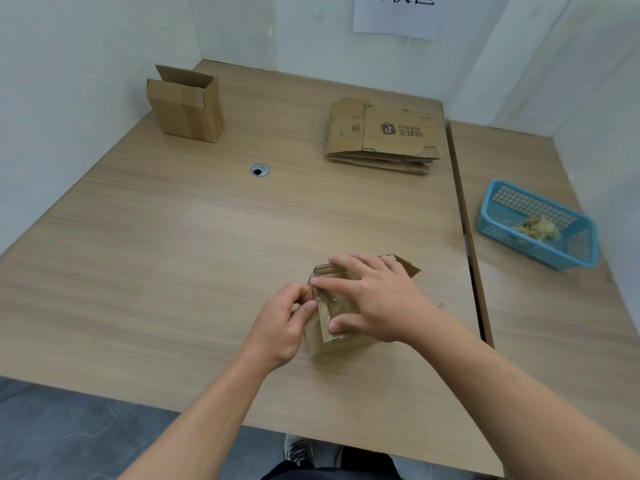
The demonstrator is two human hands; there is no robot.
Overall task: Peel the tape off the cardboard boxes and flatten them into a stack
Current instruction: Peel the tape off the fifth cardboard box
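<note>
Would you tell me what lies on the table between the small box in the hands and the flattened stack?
Nothing: in the head view, only bare tabletop separates the small box from the flattened stack.

Light was even, soft and fairly bright, with a cool cast on the white partition walls (86,46); shadows on the pale wood-grain tabletop (173,254) were faint; wide-angle distortion splayed its edges outward; the blue plastic mesh basket (512,242) near the right edge looked slightly smeared.
</note>
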